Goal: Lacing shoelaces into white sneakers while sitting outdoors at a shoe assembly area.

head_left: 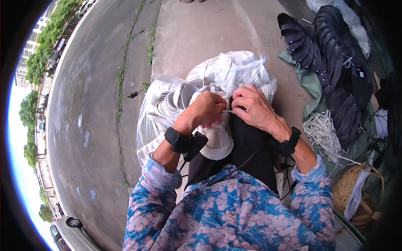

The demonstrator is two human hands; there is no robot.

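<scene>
Blue floral-print sleeves of soft cloth fill the bottom of the view, with black bands on both wrists. Just beyond them a pale grey-white mesh shoe upper rests on the person's dark lap, its surface finely perforated, its edge rounded.

At the top of that shoe upper, the left hand is curled into a loose fist, fingers bent tight together and pressed on the shoe's upper edge. The right hand meets it, touching it, fingers bent and closed in a pinch on a thin white lace at the same edge.

Behind the hands sit two clear, crinkled plastic bags stuffed with more pale shoe uppers, the farther one knotted at the top. To the right, on green cloth, lie stacks of dark navy shoe uppers, a loose tangle of white laces, and a woven basket. Grey concrete ground stretches beyond.
</scene>
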